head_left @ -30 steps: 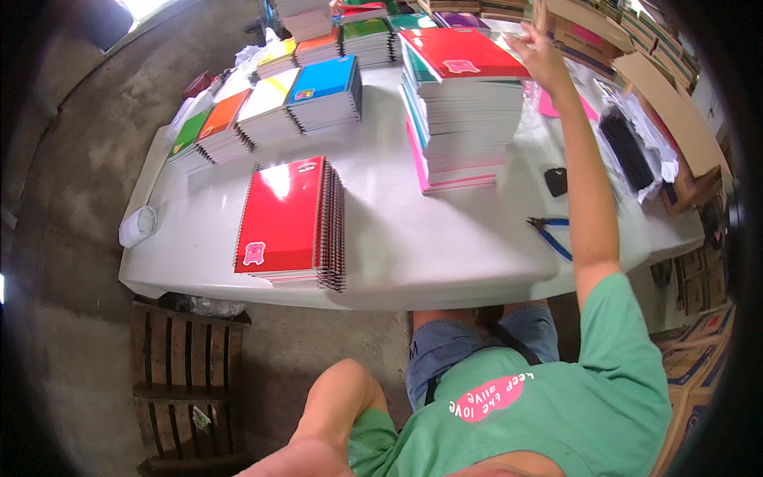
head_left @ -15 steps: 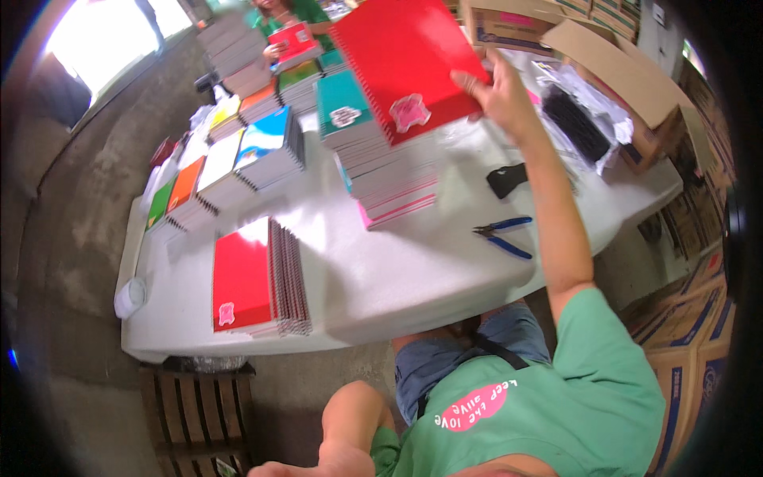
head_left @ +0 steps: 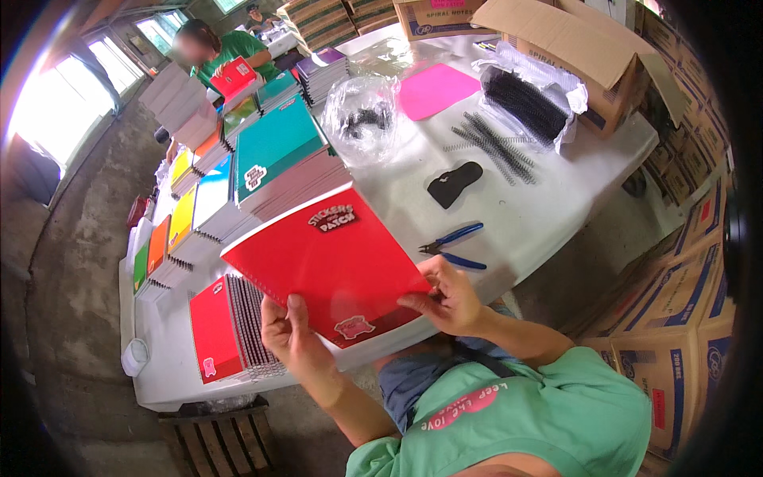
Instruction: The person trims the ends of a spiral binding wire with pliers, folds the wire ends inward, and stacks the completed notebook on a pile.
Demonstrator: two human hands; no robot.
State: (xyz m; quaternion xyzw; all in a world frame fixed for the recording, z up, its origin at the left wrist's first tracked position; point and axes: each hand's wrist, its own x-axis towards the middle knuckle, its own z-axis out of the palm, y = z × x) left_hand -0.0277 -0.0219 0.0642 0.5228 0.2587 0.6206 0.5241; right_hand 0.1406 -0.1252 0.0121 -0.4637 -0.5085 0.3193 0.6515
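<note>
Red cover sheet (head_left: 334, 266): now off the tall stack, held low over the table (head_left: 524, 215) edge. Left hand (head_left: 290, 338) grips its near edge; right hand (head_left: 447, 298) pinches its right corner, where 1 second ago it reached far across. Blue-handled pliers (head_left: 453, 246) lie just beyond.

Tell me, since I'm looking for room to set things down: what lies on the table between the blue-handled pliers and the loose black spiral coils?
In the head view, a flat black pad lies between the pliers and the coils; the rest is bare white table.
</note>
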